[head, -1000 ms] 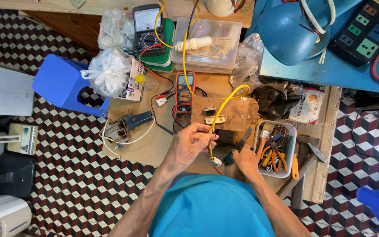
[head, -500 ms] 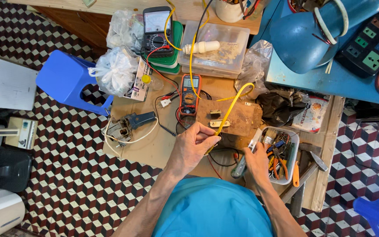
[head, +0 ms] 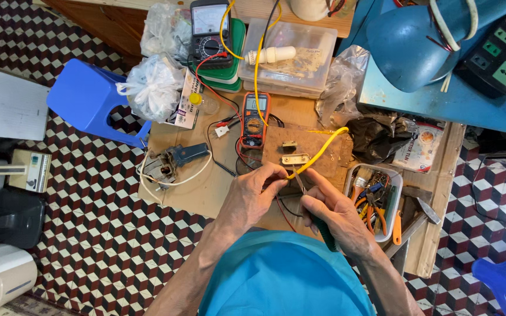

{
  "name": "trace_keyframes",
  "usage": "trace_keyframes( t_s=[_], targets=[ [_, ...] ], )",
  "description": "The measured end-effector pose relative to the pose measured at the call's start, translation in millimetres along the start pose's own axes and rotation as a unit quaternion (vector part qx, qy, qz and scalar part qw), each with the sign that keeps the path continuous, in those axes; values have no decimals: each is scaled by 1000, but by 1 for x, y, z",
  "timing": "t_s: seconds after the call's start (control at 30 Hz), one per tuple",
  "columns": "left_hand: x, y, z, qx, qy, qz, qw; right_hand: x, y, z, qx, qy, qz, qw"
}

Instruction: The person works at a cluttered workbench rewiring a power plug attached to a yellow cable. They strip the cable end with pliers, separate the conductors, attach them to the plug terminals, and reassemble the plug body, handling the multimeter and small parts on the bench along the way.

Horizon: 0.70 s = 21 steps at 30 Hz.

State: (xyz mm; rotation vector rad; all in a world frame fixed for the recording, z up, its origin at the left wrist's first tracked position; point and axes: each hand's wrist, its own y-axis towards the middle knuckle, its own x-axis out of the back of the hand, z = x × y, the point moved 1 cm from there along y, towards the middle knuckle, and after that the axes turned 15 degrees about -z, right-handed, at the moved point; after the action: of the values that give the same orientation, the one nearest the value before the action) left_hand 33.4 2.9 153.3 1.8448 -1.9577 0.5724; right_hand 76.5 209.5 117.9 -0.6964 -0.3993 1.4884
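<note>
Place: I sat at what looked like a small home electronics repair bench.
Bench: a cluttered wooden table (head: 206,193) on chequered floor tiles (head: 89,234).
Instruments: two multimeters (head: 253,120) lay there.
Tools: a tray (head: 376,202) held what seemed pliers.

orange-edged multimeter (head: 254,119): small grey screen, bench centre | dark analogue meter (head: 209,28): pale dial face, top edge | printed white card pack (head: 187,100): beside white bag | red-and-white snack packet (head: 421,146): right, by black bag
</note>
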Motion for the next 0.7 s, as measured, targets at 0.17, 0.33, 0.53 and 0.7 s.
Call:
trace_keyframes(
  t_s=[0.17, 0.33, 0.53, 0.7],
  targets=[
    [2, -3, -1, -19, 7, -14, 1000, -16, 2, 9, 27, 26, 54, 998],
    [1, -3, 3, 10, -9, -4, 1000, -21, 1, 6, 17, 56, 69, 996],
    [0, -4, 4, 23, -15, -14, 1000, -29, -2, 6, 19, 86, 69, 994],
    [-1, -4, 8, -46, 1, -37, 998, -29, -3, 9, -10, 95, 68, 993]
  ],
)
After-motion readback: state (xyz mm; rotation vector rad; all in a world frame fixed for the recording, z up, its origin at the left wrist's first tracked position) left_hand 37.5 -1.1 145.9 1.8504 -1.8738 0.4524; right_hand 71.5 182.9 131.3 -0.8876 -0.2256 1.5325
